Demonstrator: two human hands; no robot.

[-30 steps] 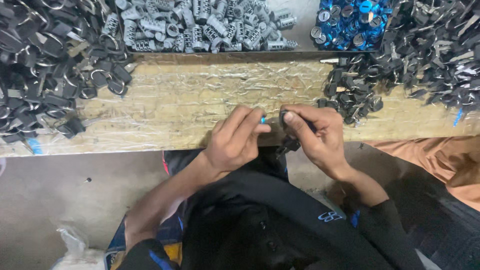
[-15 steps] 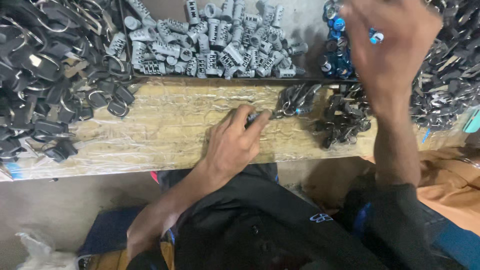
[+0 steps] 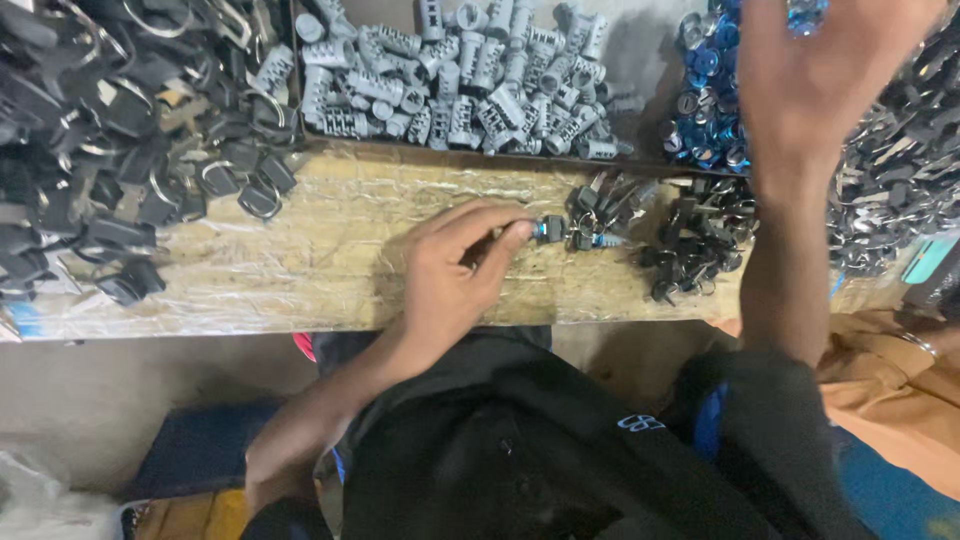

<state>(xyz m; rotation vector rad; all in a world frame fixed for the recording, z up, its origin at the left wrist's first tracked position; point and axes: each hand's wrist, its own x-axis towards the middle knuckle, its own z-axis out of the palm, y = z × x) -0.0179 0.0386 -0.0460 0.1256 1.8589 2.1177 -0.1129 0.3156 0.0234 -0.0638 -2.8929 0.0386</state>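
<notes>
a: what could have gone wrong, biggest thing first?

b: the bench [image 3: 300,270] was crowded. the heap of black ringed parts [image 3: 110,150] lay on the left, the grey ribbed cylinders [image 3: 470,80] filled a tray behind, and the right hand [image 3: 830,90] was stretched far out over the blue caps [image 3: 705,110]. my guess was that a sleeve or wrist dragging back could have swept the loose black pieces [image 3: 695,250] off the front edge.

a: and the left hand [image 3: 455,270]?

b: it was closed in a pinch, thumb and fingers on a small dark lock piece with a blue tip [image 3: 550,229], resting on the bench just beside a cluster of similar pieces [image 3: 600,215]. held by the tips alone, it could have slipped or rolled into that cluster.

a: what couldn't you make out?

b: the right hand's fingertips ran off the top edge, so i couldn't tell if it was open or gripping anything. the small piece was partly covered by the fingers, and the metal heap [image 3: 900,170] at right was cut off.
</notes>
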